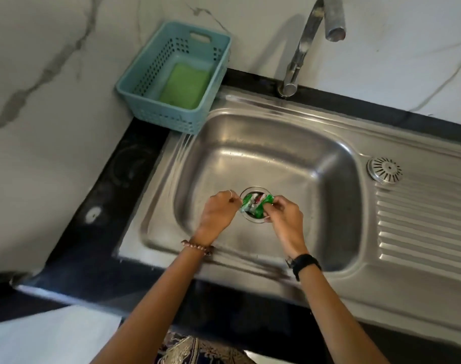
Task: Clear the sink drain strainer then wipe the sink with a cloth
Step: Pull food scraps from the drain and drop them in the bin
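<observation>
Both hands are down in the steel sink (pixel 290 158), over the round drain opening (pixel 251 191). Between them is a crumpled green wrapper (pixel 255 204) with red and white print, lying across the drain. My left hand (pixel 219 214) pinches its left end and my right hand (pixel 283 219) pinches its right end. The wrapper and fingers hide most of the drain. A metal strainer (pixel 384 170) lies on the draining board to the right of the basin.
A teal plastic basket (pixel 145 101) stands at the sink's back left corner with a green sponge (pixel 184 85) inside. The chrome tap (pixel 303 48) arches over the back of the basin. Ribbed draining board (pixel 421 227) lies right. Black counter edge surrounds the sink.
</observation>
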Tool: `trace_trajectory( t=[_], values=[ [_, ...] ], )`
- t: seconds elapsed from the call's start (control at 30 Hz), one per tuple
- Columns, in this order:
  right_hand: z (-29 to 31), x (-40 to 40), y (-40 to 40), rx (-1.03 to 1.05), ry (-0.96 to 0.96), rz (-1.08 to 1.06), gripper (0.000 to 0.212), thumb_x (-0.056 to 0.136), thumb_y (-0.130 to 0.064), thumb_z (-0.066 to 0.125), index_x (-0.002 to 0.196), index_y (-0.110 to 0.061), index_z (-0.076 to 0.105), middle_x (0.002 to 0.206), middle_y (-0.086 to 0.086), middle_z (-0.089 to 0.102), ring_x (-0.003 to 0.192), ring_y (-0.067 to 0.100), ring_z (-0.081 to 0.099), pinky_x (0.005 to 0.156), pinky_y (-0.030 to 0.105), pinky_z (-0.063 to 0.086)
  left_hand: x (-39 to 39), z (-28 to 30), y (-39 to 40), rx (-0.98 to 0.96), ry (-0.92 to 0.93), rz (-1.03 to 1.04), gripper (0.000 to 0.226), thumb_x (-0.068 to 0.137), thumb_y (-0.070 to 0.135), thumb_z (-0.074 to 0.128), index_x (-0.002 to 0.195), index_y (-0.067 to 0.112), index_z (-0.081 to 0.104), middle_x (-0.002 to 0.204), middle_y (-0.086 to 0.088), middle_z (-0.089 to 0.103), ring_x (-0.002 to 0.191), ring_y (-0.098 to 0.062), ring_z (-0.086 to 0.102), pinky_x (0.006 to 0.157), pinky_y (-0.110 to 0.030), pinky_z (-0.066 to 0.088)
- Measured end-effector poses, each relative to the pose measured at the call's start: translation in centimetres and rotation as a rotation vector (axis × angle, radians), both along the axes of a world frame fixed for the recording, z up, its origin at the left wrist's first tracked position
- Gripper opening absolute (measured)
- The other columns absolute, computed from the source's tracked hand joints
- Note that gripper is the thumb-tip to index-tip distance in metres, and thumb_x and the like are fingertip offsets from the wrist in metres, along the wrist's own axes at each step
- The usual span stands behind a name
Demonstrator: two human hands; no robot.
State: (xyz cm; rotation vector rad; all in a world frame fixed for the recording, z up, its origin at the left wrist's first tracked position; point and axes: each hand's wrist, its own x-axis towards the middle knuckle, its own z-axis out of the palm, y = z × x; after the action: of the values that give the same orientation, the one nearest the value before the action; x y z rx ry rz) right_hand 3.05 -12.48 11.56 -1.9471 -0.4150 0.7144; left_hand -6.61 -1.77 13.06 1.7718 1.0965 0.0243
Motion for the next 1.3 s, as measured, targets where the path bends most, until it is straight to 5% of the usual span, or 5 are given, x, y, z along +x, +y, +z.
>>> trace_trajectory(
  t=[0.27, 0.53, 0.73, 1.1, 1.3],
  values=[
    [7.3, -11.7, -9.0, 0.322, 0.099, 0.272, 0.033, 0.084, 0.000, 0.060, 0.104, -0.026, 0.058, 0.094, -0.006, 0.070, 0.078, 0.004, 0.067, 0.063, 0.015, 0.053, -14.1, 5.6, -12.7, -0.032, -0.287, 0.404, 0.015, 0.091, 0.012, 0.050, 0.085, 0.015, 0.063, 0.083, -0.006, 0.065, 0.077, -0.017, 0.064, 0.075, -0.032, 0.051],
    [2.8, -24.9, -14.0, 0.135, 0.116, 0.743, 0.038, 0.083, -0.010, 0.063, 0.114, -0.032, 0.056, 0.091, -0.012, 0.067, 0.076, -0.006, 0.061, 0.063, 0.004, 0.044, -29.2, 1.1, -23.7, -0.069, -0.266, 0.958, 0.020, 0.089, 0.014, 0.056, 0.072, 0.023, 0.062, 0.070, 0.005, 0.066, 0.061, -0.010, 0.061, 0.059, -0.020, 0.046],
    [-8.3, -34.9, -14.2, -0.171, 0.124, 1.098, 0.023, 0.081, -0.004, 0.063, 0.078, -0.026, 0.059, 0.077, -0.010, 0.065, 0.065, -0.005, 0.058, 0.057, 0.001, 0.040, -38.8, -9.1, -27.8, -0.210, -0.091, 1.166, 0.017, 0.084, 0.019, 0.062, 0.074, 0.009, 0.071, 0.072, -0.007, 0.072, 0.062, -0.011, 0.062, 0.059, -0.020, 0.045],
    [-39.6, -47.3, -11.2, -0.422, -0.116, 1.339, 0.022, 0.083, -0.011, 0.058, 0.104, -0.010, 0.059, 0.103, 0.008, 0.067, 0.091, 0.027, 0.061, 0.073, 0.029, 0.045, -49.1, -38.9, -27.3, -0.278, 0.099, 1.263, 0.012, 0.072, 0.005, 0.070, 0.064, -0.001, 0.065, 0.064, -0.018, 0.070, 0.059, -0.026, 0.066, 0.068, -0.040, 0.059],
    [-50.0, -49.9, -10.3, -0.492, -0.077, 1.363, 0.031, 0.085, -0.011, 0.061, 0.114, -0.010, 0.051, 0.110, 0.011, 0.062, 0.100, 0.028, 0.059, 0.084, 0.035, 0.048, -50.6, -49.6, -26.2, -0.308, 0.090, 1.188, 0.044, 0.076, -0.004, 0.065, 0.119, -0.002, 0.054, 0.121, -0.018, 0.058, 0.110, -0.032, 0.056, 0.094, -0.045, 0.048]
  ],
)
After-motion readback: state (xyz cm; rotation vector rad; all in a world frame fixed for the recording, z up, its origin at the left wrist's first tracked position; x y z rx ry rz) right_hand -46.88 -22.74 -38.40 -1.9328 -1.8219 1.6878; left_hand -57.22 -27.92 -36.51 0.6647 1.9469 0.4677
